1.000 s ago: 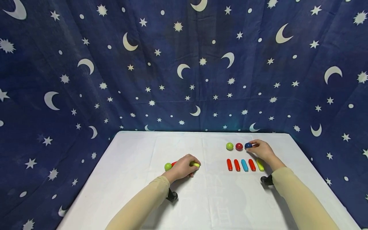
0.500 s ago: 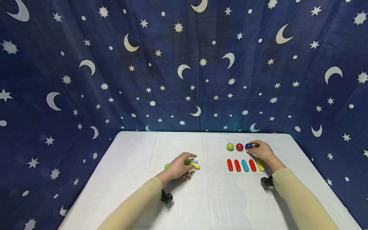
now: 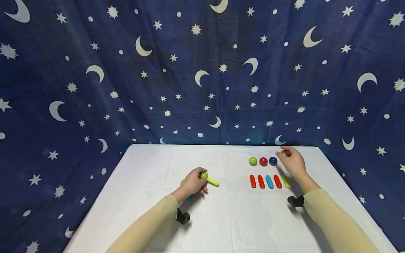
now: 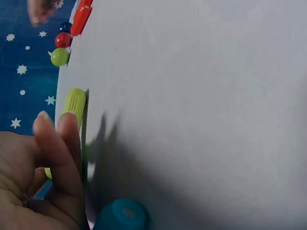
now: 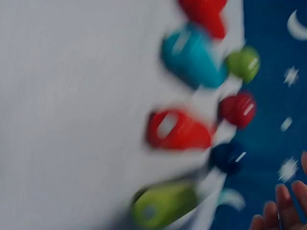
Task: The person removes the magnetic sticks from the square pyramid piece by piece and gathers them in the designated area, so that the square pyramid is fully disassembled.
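Note:
My left hand [image 3: 193, 182] pinches a yellow-green ball [image 3: 204, 175] between thumb and forefinger, just at the near end of a yellow-green plastic rod [image 3: 213, 181] on the white table. In the left wrist view that rod [image 4: 75, 101] shows ridges beyond the fingertips. Another green ball [image 3: 182, 182] and a blue rod [image 3: 191, 198] peek out from behind the hand, mostly hidden. My right hand [image 3: 293, 162] is raised with loose fingers beside a dark blue ball [image 3: 273, 161], apart from it and holding nothing. A red ball [image 3: 263, 161] and a green ball [image 3: 252, 161] complete that row.
Nearer than the balls lies a row of short rods: several red ones [image 3: 261, 182], a blue one [image 3: 269, 182] and a yellow-green one [image 3: 286, 181]. The white table [image 3: 240, 218] ends at a dark blue curtain [image 3: 202, 98] with moons and stars.
My right hand has let go of the dark blue ball and drawn away up and to the right. My left hand has released the yellow-green rod, shifted left, and now shows a green ball.

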The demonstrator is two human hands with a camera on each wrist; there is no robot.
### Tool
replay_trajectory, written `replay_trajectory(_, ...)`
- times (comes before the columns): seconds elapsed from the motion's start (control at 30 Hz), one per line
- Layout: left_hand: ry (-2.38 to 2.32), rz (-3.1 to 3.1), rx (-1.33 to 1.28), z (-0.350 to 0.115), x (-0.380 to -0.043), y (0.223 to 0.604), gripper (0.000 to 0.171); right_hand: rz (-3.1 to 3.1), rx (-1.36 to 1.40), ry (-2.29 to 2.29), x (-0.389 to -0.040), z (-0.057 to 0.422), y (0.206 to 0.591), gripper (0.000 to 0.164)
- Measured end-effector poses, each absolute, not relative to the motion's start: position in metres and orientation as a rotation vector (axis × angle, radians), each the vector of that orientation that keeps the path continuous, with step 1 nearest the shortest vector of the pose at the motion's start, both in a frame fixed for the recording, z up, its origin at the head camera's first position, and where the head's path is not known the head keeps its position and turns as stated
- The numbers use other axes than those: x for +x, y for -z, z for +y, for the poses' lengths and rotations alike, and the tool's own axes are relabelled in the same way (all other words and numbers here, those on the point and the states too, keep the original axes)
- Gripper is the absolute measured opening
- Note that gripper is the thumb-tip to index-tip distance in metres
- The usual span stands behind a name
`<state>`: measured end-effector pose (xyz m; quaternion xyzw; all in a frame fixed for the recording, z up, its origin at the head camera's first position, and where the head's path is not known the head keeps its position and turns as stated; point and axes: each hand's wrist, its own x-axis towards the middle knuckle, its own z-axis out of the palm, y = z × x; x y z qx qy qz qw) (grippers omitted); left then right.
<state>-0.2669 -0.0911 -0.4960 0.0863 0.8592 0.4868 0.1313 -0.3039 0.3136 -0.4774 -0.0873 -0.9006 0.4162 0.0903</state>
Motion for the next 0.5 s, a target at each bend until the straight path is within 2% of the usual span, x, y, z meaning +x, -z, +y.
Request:
replay_trajectory(0.13,-1.178,2.673,0.284,-0.091,-0.268,0.490,0.036,-2.608,-0.055,-1.242,-0.293,0.282,0.463,0.048)
replay_trajectory(0.33,-0.482,3.017,0.625,-0.094,-0.271,0.477,0.033,-2.650,0.293,-1.313,-0.276,0.223,0.464,0.034)
replay_trajectory(0.5,-0.488,2.979,0.773,-0.113,-0.281,0.477,0.043,-2.758,0.471,-1.380,-0.265,0.179,0.478,0.033)
